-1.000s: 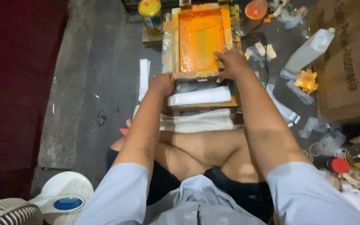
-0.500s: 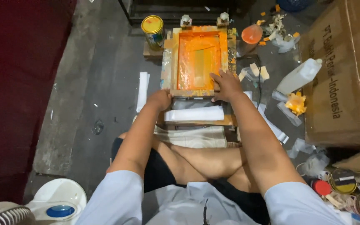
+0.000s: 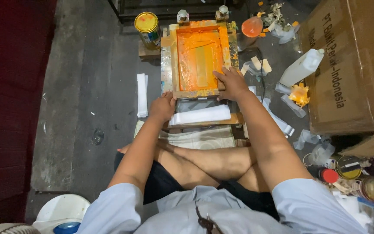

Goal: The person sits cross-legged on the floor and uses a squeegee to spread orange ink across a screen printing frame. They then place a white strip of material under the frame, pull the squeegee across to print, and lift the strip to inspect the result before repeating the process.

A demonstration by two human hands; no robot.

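I see the printing frame (image 3: 198, 58) flat on its low stand, its mesh thick with orange ink. My right hand (image 3: 231, 82) lies spread on the frame's near right corner, pressing down and gripping nothing; my left hand (image 3: 162, 106) curls over the near left corner, though I cannot tell whether it pinches the frame's edge. White strips (image 3: 200, 115) lie just in front of the frame, under my wrists. I judge the risks so: uneven pressure could skew the frame and smear ink; inky fingers could mark the strips; an elbow could tip the tin (image 3: 148, 29) left of the frame.
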